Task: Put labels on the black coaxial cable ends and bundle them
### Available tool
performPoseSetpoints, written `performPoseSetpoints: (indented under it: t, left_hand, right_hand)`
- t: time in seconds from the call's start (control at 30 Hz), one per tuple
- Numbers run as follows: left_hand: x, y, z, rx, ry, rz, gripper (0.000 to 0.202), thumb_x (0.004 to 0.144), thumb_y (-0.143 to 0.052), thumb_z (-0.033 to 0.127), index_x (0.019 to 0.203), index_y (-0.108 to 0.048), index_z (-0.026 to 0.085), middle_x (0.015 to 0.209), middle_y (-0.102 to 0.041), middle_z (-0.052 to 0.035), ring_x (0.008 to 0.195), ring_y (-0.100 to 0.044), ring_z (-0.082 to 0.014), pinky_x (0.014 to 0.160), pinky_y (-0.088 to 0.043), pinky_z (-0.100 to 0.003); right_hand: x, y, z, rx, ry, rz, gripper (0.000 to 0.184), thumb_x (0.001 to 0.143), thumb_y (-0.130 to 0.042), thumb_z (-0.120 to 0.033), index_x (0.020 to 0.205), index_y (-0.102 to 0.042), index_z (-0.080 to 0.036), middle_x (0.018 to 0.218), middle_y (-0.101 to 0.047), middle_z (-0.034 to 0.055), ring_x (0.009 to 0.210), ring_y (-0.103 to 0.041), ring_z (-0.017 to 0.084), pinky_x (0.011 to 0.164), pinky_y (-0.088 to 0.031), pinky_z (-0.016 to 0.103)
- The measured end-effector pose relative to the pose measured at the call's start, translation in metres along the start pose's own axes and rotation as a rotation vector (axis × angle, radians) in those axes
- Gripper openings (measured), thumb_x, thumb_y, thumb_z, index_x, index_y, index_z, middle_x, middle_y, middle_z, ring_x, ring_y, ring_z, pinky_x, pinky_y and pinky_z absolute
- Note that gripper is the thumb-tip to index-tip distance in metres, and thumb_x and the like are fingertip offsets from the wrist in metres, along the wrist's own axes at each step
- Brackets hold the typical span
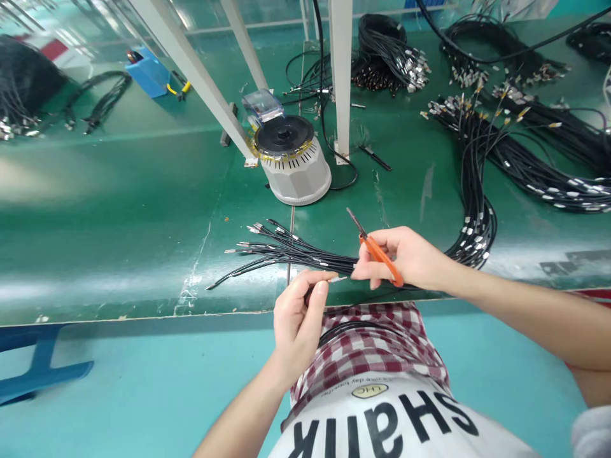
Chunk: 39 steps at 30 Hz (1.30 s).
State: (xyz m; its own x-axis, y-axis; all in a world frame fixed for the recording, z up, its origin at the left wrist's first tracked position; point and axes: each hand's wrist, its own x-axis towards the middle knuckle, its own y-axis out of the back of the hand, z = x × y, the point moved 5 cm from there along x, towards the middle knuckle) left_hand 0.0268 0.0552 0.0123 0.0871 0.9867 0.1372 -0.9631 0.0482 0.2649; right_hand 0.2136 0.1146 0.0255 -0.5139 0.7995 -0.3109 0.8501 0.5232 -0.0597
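My right hand [401, 257] is closed around orange-handled snips [380, 257], whose narrow dark blades point up and away from me. Just left of it, at the table's front edge, my left hand [303, 305] pinches a thin black cable by its end [338, 278], where a small pale tip sticks out past the fingertips. The right fingertips are close to that tip; I cannot tell if they touch it. Behind both hands a bundle of black cables [310, 254] lies on the green table, its metal-tipped ends fanned out to the left.
A round white device with a black top [298, 168] stands beyond the bundle, near white posts [340, 83]. Several cable bundles [525, 159] spread over the right side. Farther left are a blue box [150, 73] and yellow-handled pliers [180, 89]. A blue stool [42, 362] stands below the table.
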Motion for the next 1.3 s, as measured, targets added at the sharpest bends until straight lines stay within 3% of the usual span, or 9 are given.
performPoseSetpoints:
  t: [0.17, 0.47, 0.63, 0.73, 0.87, 0.93, 1.03, 1.17, 1.3]
  left_hand:
    - [-0.008, 0.001, 0.006, 0.068, -0.117, 0.089, 0.018, 0.093, -0.058, 0.014, 0.108, -0.066, 0.021, 0.095, -0.065, -0.0044, 0.086, -0.059, -0.0158, 0.077, -0.045, -0.028]
    - [-0.016, -0.014, -0.001, -0.561, 0.367, -0.122, 0.015, 0.098, -0.053, 0.026, 0.112, -0.052, 0.02, 0.062, -0.06, 0.0029, 0.058, -0.056, -0.0126, 0.065, -0.045, -0.028]
    - [-0.006, -0.005, -0.008, -0.582, 0.469, -0.201, 0.017, 0.099, -0.051, 0.03, 0.109, -0.058, 0.017, 0.053, -0.058, 0.0027, 0.047, -0.052, -0.011, 0.059, -0.041, -0.026]
    - [0.001, 0.008, -0.006, -0.511, 0.419, -0.262, 0.017, 0.098, -0.053, 0.029, 0.102, -0.063, 0.016, 0.067, -0.067, -0.0039, 0.061, -0.062, -0.0161, 0.069, -0.048, -0.031]
    - [0.005, 0.048, 0.01, -0.156, 0.08, 0.054, 0.011, 0.092, -0.062, 0.027, 0.091, -0.068, 0.017, 0.098, -0.068, -0.0092, 0.099, -0.062, -0.0208, 0.089, -0.047, -0.031]
    - [0.0, 0.059, 0.014, -0.126, 0.043, 0.177, 0.009, 0.093, -0.061, 0.027, 0.093, -0.064, 0.018, 0.093, -0.067, -0.0067, 0.083, -0.062, -0.0155, 0.076, -0.048, -0.027]
    - [-0.007, 0.049, 0.007, -0.448, 0.252, 0.141, 0.013, 0.097, -0.054, 0.033, 0.094, -0.05, 0.021, 0.077, -0.065, -0.0005, 0.047, -0.046, -0.0069, 0.047, -0.04, -0.02]
    - [-0.012, 0.019, -0.002, -0.733, 0.469, 0.02, 0.021, 0.094, -0.059, 0.037, 0.102, -0.048, 0.022, 0.072, -0.06, 0.0016, 0.043, -0.037, -0.0058, 0.04, -0.041, -0.019]
    - [-0.017, 0.002, -0.014, -0.772, 0.552, -0.053, 0.023, 0.091, -0.063, 0.037, 0.096, -0.057, 0.015, 0.071, -0.058, -0.0007, 0.045, -0.038, -0.0055, 0.04, -0.046, -0.02]
  right_hand:
    - [0.008, -0.018, -0.004, 0.087, 0.085, -0.051, 0.022, 0.074, -0.08, -0.026, 0.082, -0.062, -0.016, 0.085, -0.073, 0.0044, 0.075, -0.069, 0.016, 0.073, -0.055, 0.027]
    - [0.009, -0.024, -0.027, -0.268, 0.327, -0.069, 0.005, 0.083, -0.068, -0.018, 0.086, -0.067, -0.015, 0.087, -0.071, 0.002, 0.077, -0.063, 0.014, 0.072, -0.047, 0.024]
    - [0.015, -0.025, -0.039, -0.727, 0.477, -0.07, 0.011, 0.088, -0.064, -0.025, 0.082, -0.065, -0.017, 0.075, -0.068, -0.0005, 0.065, -0.055, 0.011, 0.063, -0.036, 0.023]
    - [0.032, -0.007, -0.037, -1.022, 0.374, 0.027, 0.019, 0.093, -0.06, -0.038, 0.095, -0.065, -0.019, 0.088, -0.072, 0.0031, 0.075, -0.063, 0.016, 0.065, -0.037, 0.025]
    - [0.06, 0.033, -0.016, -1.304, 0.067, 0.221, 0.02, 0.093, -0.059, -0.024, 0.106, -0.066, -0.011, 0.11, -0.07, 0.0205, 0.099, -0.068, 0.032, 0.08, -0.043, 0.036]
    - [0.07, 0.044, -0.007, -1.279, 0.007, 0.226, 0.008, 0.085, -0.064, -0.014, 0.088, -0.069, -0.009, 0.098, -0.071, 0.0232, 0.092, -0.07, 0.034, 0.078, -0.046, 0.037]
    - [0.087, 0.053, -0.018, -1.15, 0.036, 0.256, 0.011, 0.077, -0.073, -0.015, 0.068, -0.068, -0.013, 0.082, -0.072, 0.0182, 0.087, -0.071, 0.033, 0.077, -0.049, 0.035]
    - [0.126, 0.064, -0.07, -0.829, 0.163, 0.393, 0.025, 0.093, -0.06, -0.038, 0.09, -0.07, -0.016, 0.096, -0.074, 0.0121, 0.091, -0.071, 0.023, 0.082, -0.051, 0.029]
    - [0.174, 0.069, -0.099, -0.446, 0.123, 0.444, 0.052, 0.095, -0.05, -0.059, 0.091, -0.067, -0.01, 0.087, -0.072, 0.015, 0.073, -0.071, 0.017, 0.064, -0.053, 0.023]
